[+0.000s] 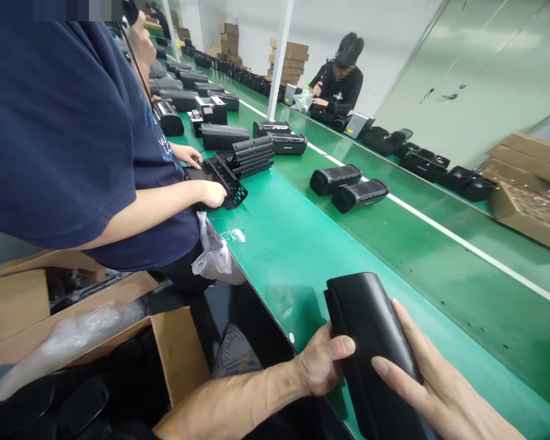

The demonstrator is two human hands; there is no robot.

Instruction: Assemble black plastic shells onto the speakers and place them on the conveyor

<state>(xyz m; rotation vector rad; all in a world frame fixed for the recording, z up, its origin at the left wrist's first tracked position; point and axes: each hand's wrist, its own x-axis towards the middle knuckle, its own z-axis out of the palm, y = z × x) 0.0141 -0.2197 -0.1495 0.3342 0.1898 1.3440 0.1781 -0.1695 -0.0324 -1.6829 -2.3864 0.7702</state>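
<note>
A worker's two bare hands are holding a black speaker housing (371, 342) over the near edge of a green conveyor belt (302, 244) on an assembly line, the curved plastic shell tilting away from the camera with its lower end dropping out of the frame. The left hand (323, 363) is closing around the shell's left edge, thumb pressing on the top face and fingers hidden beneath, while the right hand (435, 391) is lying half open along the right side, index finger stretching flat across the dark surface rather than wrapping it. Both forearms are coming in low from the bottom of the frame, wrists nearly level with the belt. By the look of it the piece is being checked or readied in hand, and any next handling would seem to call for a firm two-sided hold, since the smooth shell is offering little to catch on. Just to the left an open cardboard box (178, 354) is holding more black parts and clear plastic wrap. Farther along, a co-worker in a navy shirt (73, 134) is pressing a black grille (229, 180) against the belt, finished speakers (348, 186) are lying in pairs, and another person (337, 85) is sitting across the line.
</note>
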